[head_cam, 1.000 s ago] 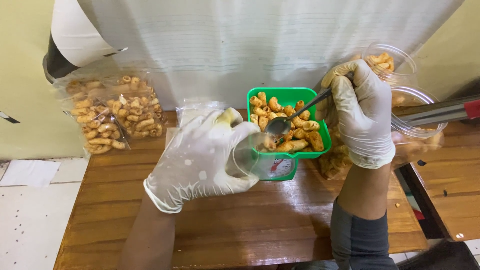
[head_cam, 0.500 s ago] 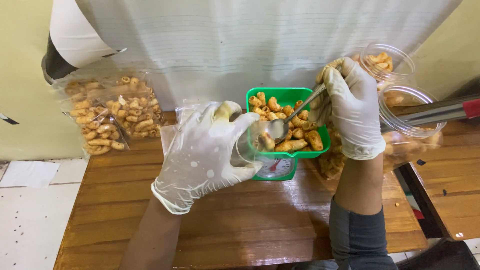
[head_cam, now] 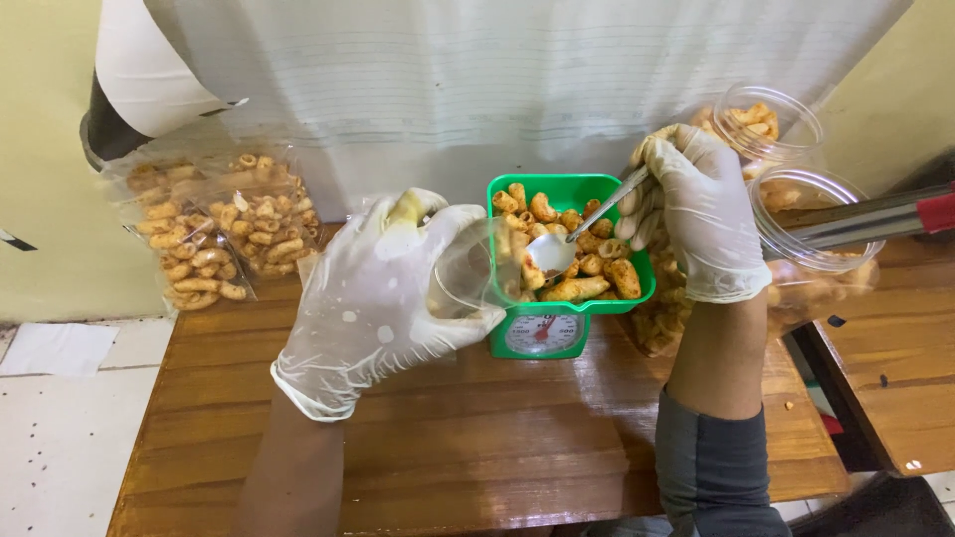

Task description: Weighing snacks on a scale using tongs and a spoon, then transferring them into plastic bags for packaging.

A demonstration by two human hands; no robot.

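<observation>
The left hand (head_cam: 373, 298), in a thin white glove, is wrapped around a clear plastic cup (head_cam: 468, 278), fingers closed on its wall, and holds it tipped on its side so that the mouth faces right, toward the green tray (head_cam: 517, 189) of a small scale (head_cam: 542, 336). The cup's rim sits just beside the tray's left edge, touching or nearly so; which of the two cannot be told. The right hand (head_cam: 701, 209), also gloved, is closed on the handle of a metal spoon (head_cam: 582, 224). The spoon's long axis runs from that hand, above and to the right, down and leftward across the tray, and its bowl hangs over the curled fried snacks (head_cam: 587, 264) near the tray's left side, close to the cup's mouth. The bowl looks empty or nearly so. So the cup lies to the left of the spoon's bowl, and the left hand is the nearer to it; the right hand stays on the far side of the tray. The scale stands near the back edge of the wooden table (head_cam: 497, 438), about midway along it. Bagged snacks (head_cam: 224, 229) lie at the back left corner; two clear tubs (head_cam: 786, 159) stand beside the right hand at the back right.
</observation>
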